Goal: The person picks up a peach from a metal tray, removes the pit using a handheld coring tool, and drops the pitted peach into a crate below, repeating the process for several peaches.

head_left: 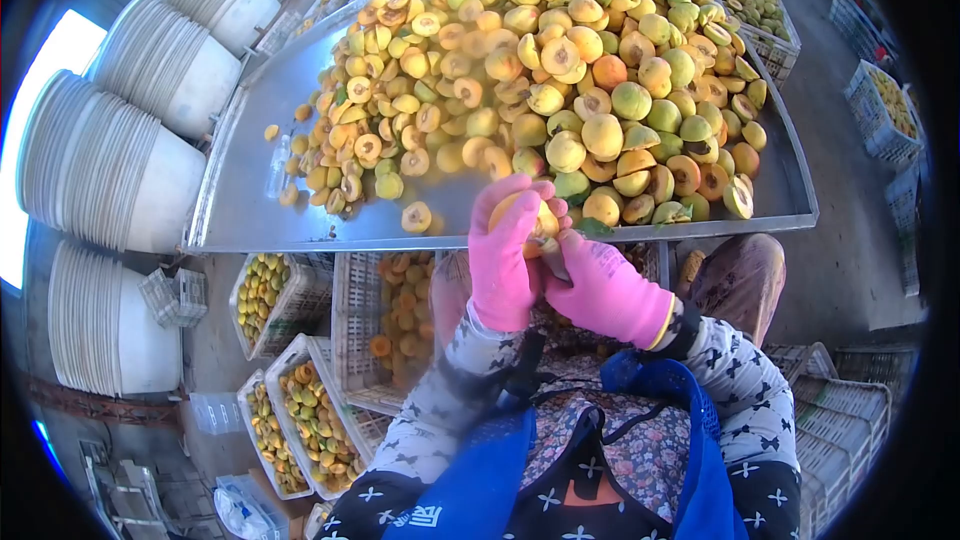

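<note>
Both my hands wear pink gloves and meet at the near edge of a metal table (240, 210). My left hand (503, 260) is closed around a yellow peach (541, 227), its fingers curled over the top. Up against the fruit's lower right side, my right hand (608, 287) is closed, thumb pointing up. A small greyish thing (553, 258) shows at its fingertips; I cannot tell what it is. Just beyond my hands lies a big heap of peaches (600, 137), many halved with brown centres showing, others whole.
Below the table's edge stands a crate (355, 315) with peach halves in it. More crates of fruit (320, 420) sit on the floor at left. Tall stacks of white tubs (150, 170) line the left side. Another filled crate (785, 45) stands beyond the table's right corner.
</note>
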The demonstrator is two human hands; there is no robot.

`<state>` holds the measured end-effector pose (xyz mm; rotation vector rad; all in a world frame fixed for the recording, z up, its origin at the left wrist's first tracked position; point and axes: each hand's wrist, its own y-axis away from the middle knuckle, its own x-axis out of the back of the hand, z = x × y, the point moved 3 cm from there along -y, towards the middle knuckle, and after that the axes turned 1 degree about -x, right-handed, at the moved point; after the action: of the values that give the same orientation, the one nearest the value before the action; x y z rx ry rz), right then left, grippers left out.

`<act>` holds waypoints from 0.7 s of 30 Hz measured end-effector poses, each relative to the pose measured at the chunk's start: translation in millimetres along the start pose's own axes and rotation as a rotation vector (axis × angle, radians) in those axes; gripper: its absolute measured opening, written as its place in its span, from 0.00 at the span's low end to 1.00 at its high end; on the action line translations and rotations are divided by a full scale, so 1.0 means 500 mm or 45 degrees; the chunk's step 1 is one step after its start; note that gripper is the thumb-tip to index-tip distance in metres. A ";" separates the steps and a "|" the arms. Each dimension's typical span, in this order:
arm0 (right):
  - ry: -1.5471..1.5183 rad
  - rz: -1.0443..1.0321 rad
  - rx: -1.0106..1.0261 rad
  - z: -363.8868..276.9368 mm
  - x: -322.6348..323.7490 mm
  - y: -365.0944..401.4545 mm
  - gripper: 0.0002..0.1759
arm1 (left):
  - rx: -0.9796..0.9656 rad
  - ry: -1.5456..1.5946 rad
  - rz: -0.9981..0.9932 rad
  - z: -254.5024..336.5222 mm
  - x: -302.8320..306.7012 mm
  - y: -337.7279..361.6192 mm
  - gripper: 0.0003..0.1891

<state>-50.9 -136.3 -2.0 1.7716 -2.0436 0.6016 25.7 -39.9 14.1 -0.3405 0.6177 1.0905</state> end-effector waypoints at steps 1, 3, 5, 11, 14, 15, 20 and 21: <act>-0.053 -0.011 0.035 -0.005 0.007 0.004 0.20 | 0.009 -0.054 0.000 0.010 -0.006 0.000 0.13; -0.137 -0.018 0.076 -0.003 0.005 0.008 0.18 | 0.016 -0.127 0.010 0.018 -0.008 -0.001 0.15; -0.193 -0.022 0.098 0.002 -0.005 0.006 0.17 | -0.004 -0.153 0.040 0.023 -0.009 -0.004 0.17; -0.151 0.056 0.159 0.011 -0.022 0.008 0.17 | -0.255 -0.445 0.067 -0.008 0.011 -0.012 0.23; -0.046 0.006 0.029 0.005 -0.022 0.002 0.18 | -0.186 -0.259 0.189 -0.008 -0.002 -0.001 0.25; -0.080 -0.011 0.056 0.010 -0.024 0.001 0.18 | -0.189 -0.215 0.190 -0.011 0.001 0.003 0.26; -0.443 -0.347 -0.231 0.004 -0.002 0.005 0.16 | -0.082 -0.275 0.131 -0.008 0.007 0.008 0.28; -0.614 -0.417 -0.347 -0.005 0.005 0.008 0.15 | -0.098 -0.277 0.063 -0.010 0.013 0.004 0.28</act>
<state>-55.0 -136.3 1.2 2.1569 -1.9230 -0.2135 24.3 -37.3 6.2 -0.2694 0.3934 1.1826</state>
